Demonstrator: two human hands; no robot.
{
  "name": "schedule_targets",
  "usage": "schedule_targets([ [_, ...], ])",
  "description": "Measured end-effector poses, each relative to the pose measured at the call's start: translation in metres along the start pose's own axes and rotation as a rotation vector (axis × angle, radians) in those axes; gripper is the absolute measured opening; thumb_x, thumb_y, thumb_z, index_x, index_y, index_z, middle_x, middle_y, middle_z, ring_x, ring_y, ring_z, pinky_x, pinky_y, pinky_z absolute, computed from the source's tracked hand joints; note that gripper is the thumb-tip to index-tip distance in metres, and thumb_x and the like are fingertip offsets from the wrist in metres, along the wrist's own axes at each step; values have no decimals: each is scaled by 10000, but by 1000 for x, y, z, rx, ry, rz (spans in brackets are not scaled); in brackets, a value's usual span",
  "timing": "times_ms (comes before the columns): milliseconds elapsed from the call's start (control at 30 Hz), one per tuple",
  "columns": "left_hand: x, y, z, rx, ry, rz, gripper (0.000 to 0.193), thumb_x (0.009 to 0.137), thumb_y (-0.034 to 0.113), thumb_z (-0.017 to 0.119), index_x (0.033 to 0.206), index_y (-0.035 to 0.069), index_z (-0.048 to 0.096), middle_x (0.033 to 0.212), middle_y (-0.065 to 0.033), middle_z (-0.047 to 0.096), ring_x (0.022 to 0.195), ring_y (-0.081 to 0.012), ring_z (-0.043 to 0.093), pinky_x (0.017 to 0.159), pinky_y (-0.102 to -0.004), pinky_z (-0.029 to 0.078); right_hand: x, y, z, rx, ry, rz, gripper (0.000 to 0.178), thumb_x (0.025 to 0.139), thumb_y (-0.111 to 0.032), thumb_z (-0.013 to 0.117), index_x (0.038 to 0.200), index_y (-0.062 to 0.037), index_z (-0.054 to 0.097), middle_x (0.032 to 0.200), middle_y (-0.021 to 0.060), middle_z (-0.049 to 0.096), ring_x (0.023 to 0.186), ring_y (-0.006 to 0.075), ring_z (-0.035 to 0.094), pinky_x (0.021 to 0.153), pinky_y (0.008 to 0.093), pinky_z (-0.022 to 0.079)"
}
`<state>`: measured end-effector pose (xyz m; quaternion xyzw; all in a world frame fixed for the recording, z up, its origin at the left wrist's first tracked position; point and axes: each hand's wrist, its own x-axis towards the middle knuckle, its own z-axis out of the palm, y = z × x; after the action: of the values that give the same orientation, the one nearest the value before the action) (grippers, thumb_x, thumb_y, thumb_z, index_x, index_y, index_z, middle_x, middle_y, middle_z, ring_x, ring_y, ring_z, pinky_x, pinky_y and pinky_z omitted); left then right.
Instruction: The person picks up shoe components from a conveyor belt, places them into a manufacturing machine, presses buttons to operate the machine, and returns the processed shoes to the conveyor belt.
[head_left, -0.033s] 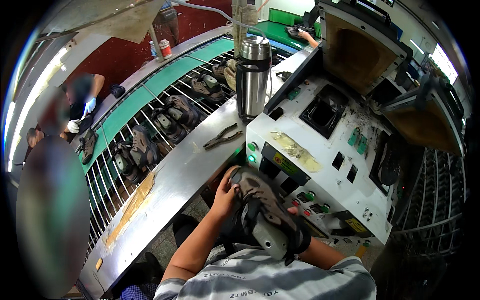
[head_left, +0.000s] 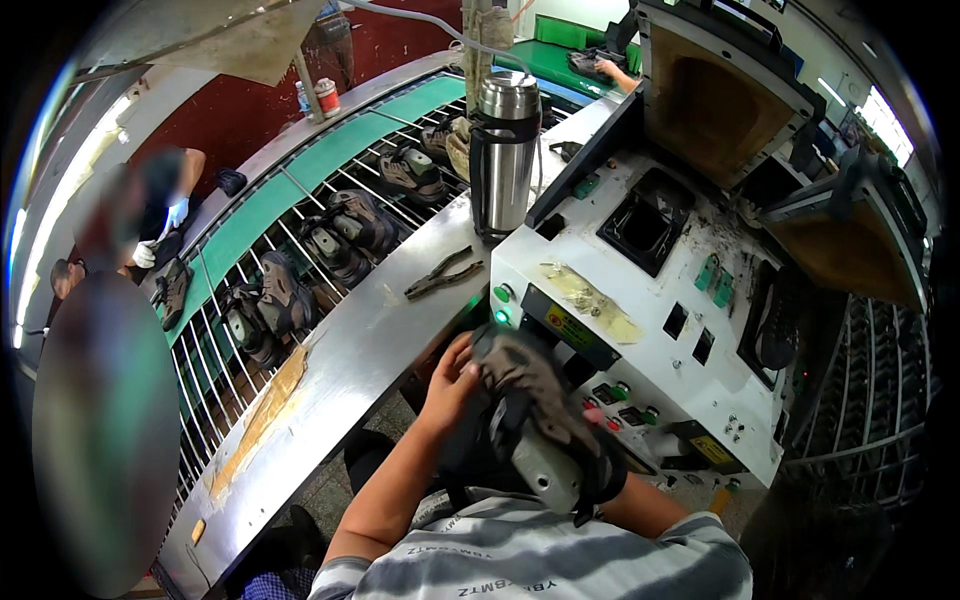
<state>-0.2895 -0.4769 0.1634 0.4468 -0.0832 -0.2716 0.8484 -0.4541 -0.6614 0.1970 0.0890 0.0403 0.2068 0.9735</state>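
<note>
A brown and black shoe (head_left: 530,385), with a grey-green last (head_left: 547,472) filling its opening, is held up in front of my body, toe pointing away. Curled against the left side of the toe are the fingers of my left hand (head_left: 450,388). The shoe hides most of my right hand (head_left: 592,415), which supports it from the right; only a bit of its fingers shows past the shoe's edge. My right forearm (head_left: 645,508) runs up beneath the heel.
Ahead to the right stands a white machine (head_left: 600,350) with raised pads. Pliers (head_left: 443,275) and a steel flask (head_left: 503,160) rest on the metal ledge (head_left: 345,350). Beyond it, a rod conveyor carries several shoes (head_left: 288,290). A gloved co-worker (head_left: 165,210) is at the far left.
The shoe has shifted slightly to the right and its toe has tipped a little. My left fingers have slid from the top of the toe to its left side.
</note>
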Motion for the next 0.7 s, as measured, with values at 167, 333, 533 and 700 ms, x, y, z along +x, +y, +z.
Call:
schedule_targets([
  [167, 5, 7, -103, 375, 302, 93, 105, 908, 75, 614, 979, 2, 640, 892, -73, 671, 810, -139, 635, 788, -264, 513, 5, -78, 67, -499, 80, -487, 721, 847, -374, 525, 1458, -47, 328, 1473, 156, 386, 1330, 351, 401, 1144, 486, 269],
  [333, -29, 2, -238, 657, 795, 330, 71, 906, 74, 571, 883, 19, 608, 733, -22, 595, 638, -90, 545, 578, -237, 446, 1, -235, 149, -1202, 828, -945, 515, 776, -408, 641, 1169, -81, 580, 969, 83, 627, 900, 223, 620, 821, 378, 509],
  [533, -45, 6, -246, 558, 828, 292, 79, 894, 62, 572, 862, -6, 597, 685, -34, 595, 582, -95, 553, 549, -237, 454, 72, -377, 217, -1852, 1506, -1032, 882, 632, -392, 691, 1374, -14, 401, 1274, 222, 531, 1154, 345, 539, 951, 410, 449],
  [700, -47, 8, -244, 592, 862, 311, 83, 891, 59, 575, 853, -13, 593, 683, -31, 599, 603, -99, 575, 554, -237, 464, 134, -426, 171, -1997, 2089, -868, 998, 587, -446, 685, 1397, 50, 377, 1364, 306, 463, 1256, 387, 485, 1029, 397, 403],
])
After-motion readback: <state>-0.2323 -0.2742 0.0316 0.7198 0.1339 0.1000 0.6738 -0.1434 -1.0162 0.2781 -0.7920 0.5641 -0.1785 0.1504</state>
